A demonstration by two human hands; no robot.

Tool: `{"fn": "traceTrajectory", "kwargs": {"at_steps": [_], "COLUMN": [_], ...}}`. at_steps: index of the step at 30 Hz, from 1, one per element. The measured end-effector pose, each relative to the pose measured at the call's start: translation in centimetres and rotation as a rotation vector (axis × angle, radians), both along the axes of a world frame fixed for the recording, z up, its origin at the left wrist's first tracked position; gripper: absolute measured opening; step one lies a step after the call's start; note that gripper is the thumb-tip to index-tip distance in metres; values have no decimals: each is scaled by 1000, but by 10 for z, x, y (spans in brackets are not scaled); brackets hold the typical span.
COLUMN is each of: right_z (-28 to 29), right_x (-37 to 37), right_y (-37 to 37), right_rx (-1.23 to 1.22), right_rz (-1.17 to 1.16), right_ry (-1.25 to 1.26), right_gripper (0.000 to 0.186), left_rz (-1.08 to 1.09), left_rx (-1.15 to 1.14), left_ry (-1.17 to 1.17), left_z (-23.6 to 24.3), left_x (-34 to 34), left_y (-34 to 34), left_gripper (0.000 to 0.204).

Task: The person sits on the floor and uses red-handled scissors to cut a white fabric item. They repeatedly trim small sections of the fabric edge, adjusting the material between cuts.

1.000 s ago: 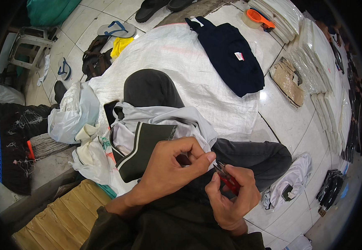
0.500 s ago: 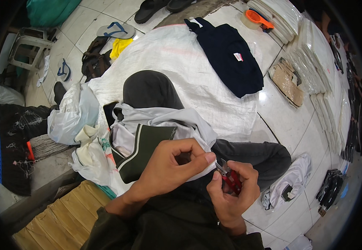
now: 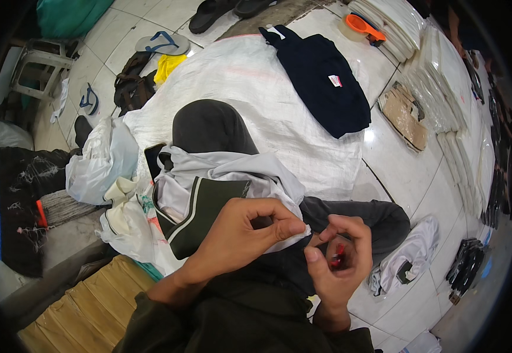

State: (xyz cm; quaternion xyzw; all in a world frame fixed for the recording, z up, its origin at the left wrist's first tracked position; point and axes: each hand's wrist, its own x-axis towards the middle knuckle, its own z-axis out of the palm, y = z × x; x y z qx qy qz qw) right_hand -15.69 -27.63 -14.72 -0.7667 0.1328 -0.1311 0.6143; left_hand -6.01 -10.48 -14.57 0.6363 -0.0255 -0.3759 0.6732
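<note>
A navy garment [image 3: 326, 85] lies along the right edge of a white sheet [image 3: 232, 76] on tiled floor [image 3: 412, 176]; the left hand [image 3: 241, 238] pinches pale cloth [image 3: 256, 167], the loosely curled right hand [image 3: 339, 285] holds a red tool [image 3: 339, 254].

I find a wide fisheye view, taken from head height and facing steeply downward. Left hand [image 3: 241, 232] and right hand [image 3: 339, 283] stand near the lens; the white sheet [image 3: 315, 159] lies farther off; floor tiles [image 3: 400, 173] bend toward the rim.
</note>
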Motion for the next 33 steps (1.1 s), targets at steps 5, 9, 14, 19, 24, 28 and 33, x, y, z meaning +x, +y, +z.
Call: {"fn": "traceTrajectory", "kwargs": {"at_steps": [5, 9, 14, 19, 24, 28, 33], "right_z": [3, 10, 12, 8, 6, 6, 7], "right_x": [-1, -8, -9, -3, -2, -2, -2], "right_y": [6, 6, 8, 10, 9, 9, 8], "right_rx": [-79, -594, -793, -776, -666, -659, -670], "right_rz": [-121, 26, 67, 33, -3, 5, 3], "right_ry": [36, -103, -161, -173, -120, -129, -120], "right_gripper": [49, 44, 36, 38, 37, 37, 37], "left_rz": [19, 63, 65, 48, -5, -15, -13], "left_rx": [30, 49, 77, 73, -7, -88, -81], "left_ry": [-25, 66, -12, 7, 159, 227, 241], "left_z": [5, 12, 15, 16, 14, 14, 13], "left_x": [2, 1, 3, 2, 5, 6, 6], "left_y": [-1, -2, -3, 0, 6, 8, 8], "left_gripper": [18, 18, 20, 17, 15, 18, 17]}}
